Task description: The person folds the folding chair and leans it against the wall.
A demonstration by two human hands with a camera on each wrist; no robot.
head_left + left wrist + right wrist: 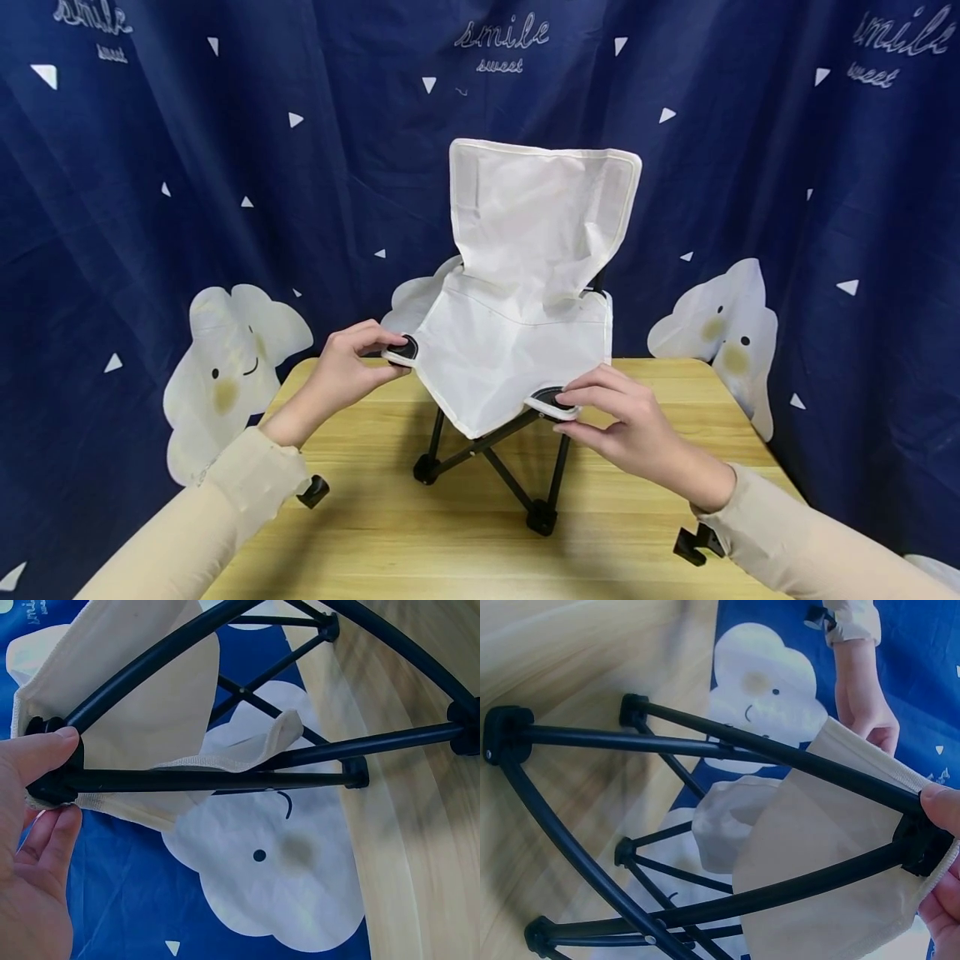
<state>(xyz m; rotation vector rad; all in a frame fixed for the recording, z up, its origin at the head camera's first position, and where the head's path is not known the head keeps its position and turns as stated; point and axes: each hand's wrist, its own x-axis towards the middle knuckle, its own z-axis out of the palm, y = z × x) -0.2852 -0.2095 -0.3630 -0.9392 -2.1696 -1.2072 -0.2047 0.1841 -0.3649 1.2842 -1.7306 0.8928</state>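
Note:
A small folding chair with a white fabric seat (513,350) and backrest (543,212) stands unfolded on its crossed black tube legs (510,479). My left hand (351,364) pinches the seat's front left corner at a black patch (405,348), fingers above and thumb below. At the front right corner, my right hand (628,418) pinches the other black patch (551,400) the same way. Seen from below in the left wrist view, the left thumb presses the black plastic corner joint (56,784). The right wrist view shows the right thumb on the matching corner joint (922,840).
The chair's black feet (542,517) rest on a light wooden table (360,533). Behind hangs a dark blue curtain (337,192) printed with white clouds and triangles. Small black pieces (313,492) sit by both sleeve cuffs.

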